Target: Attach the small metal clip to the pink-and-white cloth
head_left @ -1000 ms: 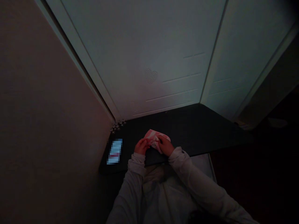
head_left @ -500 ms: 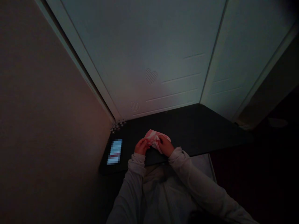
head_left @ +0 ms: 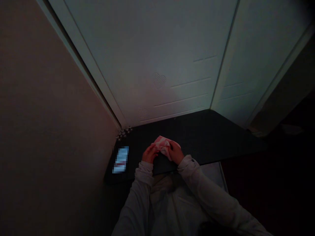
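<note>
A soft, crumpled pink-and-white piece (head_left: pixel 161 141) is between my hands, just above or on the dark table; I cannot tell if it is cloth or a wrapper. My left hand (head_left: pixel 149 154) pinches its left edge with bent fingers. On the other side, my right hand (head_left: pixel 175 153) grips it, thumb on top and the remaining fingers partly hidden. A white fold hangs toward me beside the right thumb. Dim light blurs the finer details.
The black table (head_left: pixel 197 134) stands against a white panel (head_left: pixel 147 49) with embossed hearts. A lit, blurred-out phone-like screen (head_left: pixel 120 160) lies at left. Several small shiny objects (head_left: pixel 123 132) sit in the back left corner, by the wall (head_left: pixel 49 131).
The left fingers have shifted slightly along the edge of the pink-and-white piece, and its folds have changed a little. My right hand stays nearly in place.
</note>
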